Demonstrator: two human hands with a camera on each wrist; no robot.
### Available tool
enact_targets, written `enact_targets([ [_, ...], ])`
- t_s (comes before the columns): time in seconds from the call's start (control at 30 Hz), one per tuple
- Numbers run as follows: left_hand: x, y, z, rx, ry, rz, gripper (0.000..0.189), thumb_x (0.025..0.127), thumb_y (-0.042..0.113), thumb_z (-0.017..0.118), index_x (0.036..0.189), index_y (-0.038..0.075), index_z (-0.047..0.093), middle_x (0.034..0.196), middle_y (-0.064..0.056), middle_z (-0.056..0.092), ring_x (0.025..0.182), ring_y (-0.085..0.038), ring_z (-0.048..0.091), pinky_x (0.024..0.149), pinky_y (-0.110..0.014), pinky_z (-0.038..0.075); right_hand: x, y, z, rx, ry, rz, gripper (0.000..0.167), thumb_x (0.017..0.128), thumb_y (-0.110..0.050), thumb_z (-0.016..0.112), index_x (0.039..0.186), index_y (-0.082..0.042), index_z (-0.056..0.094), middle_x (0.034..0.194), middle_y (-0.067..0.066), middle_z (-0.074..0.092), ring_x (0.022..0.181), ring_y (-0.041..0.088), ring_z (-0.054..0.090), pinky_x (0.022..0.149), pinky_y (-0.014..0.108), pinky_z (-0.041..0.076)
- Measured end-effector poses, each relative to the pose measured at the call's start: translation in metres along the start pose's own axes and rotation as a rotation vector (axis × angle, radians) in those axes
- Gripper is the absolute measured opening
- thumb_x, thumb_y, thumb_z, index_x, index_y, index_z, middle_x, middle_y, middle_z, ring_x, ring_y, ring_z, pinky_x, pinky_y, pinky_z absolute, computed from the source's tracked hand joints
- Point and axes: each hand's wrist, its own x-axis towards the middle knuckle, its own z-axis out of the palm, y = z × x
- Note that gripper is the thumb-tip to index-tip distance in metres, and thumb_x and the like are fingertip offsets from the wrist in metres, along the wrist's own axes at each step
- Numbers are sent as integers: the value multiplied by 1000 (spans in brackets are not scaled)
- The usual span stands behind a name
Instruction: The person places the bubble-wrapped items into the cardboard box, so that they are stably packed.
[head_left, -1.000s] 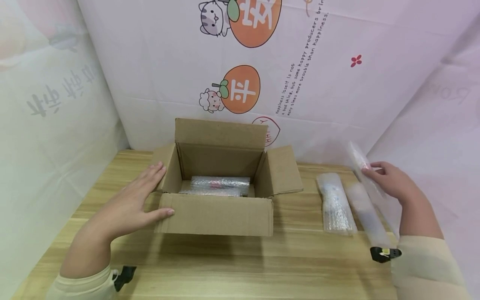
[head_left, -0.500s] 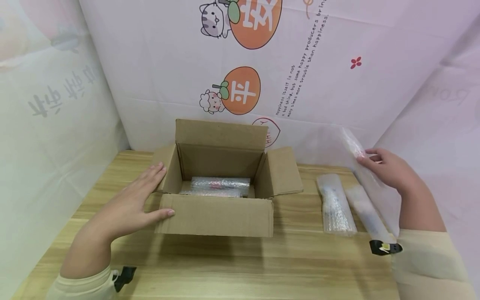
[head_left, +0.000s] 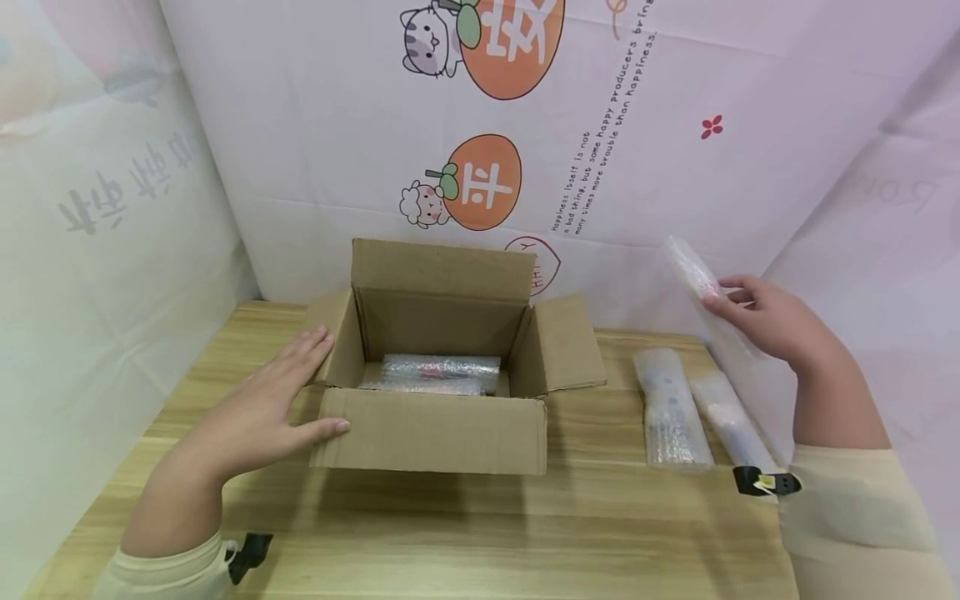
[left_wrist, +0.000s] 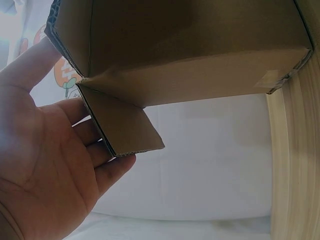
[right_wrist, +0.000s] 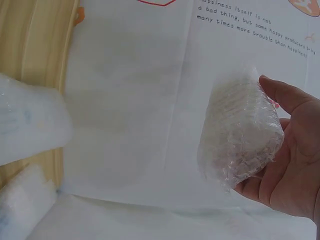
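Observation:
An open cardboard box [head_left: 431,433] stands on the table with its flaps spread. My left hand [head_left: 251,421] rests at its left side, fingers fairly straight against the left flap and thumb on the front flap; the left wrist view shows the fingertips behind that flap [left_wrist: 122,125]. Inside the box lie bubble-wrapped packages [head_left: 441,367], partly hidden by the front wall. Off to the right, my right hand [head_left: 776,325] pinches a long bubble-wrapped package [head_left: 692,268] between thumb and fingers, raised and tilted; the wrap hides its contents.
Two more bubble-wrapped packages, one wider [head_left: 675,412] and one slimmer [head_left: 735,421], lie side by side on the wooden table [head_left: 600,533] right of the box. White printed cloth [head_left: 315,125] hangs behind and along both sides.
My right hand has lifted the bubble-wrapped package upward and slightly left, away from the two on the table. The left hand and the box have stayed in place.

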Motion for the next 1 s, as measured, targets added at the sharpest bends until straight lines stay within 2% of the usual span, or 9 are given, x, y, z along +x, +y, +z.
enact_targets([
  [0.47, 0, -2, 1, 7, 5, 5, 102, 85, 68, 60, 160, 22, 8, 166, 0, 5, 152, -31, 9, 113, -65, 24, 8, -45, -8, 2, 2, -44, 84, 95, -63, 45, 153, -6, 25, 146, 26, 42, 128, 46, 44, 90, 61, 47],
  [1.0, 1, -3, 1, 15, 3, 10, 103, 85, 69, 59, 160, 21, 7, 166, -1, 4, 152, -32, 9, 113, -65, 24, 23, -99, -11, -6, 25, -128, 77, 94, -63, 48, 150, -12, 33, 141, 20, 49, 129, 41, 48, 95, 59, 42],
])
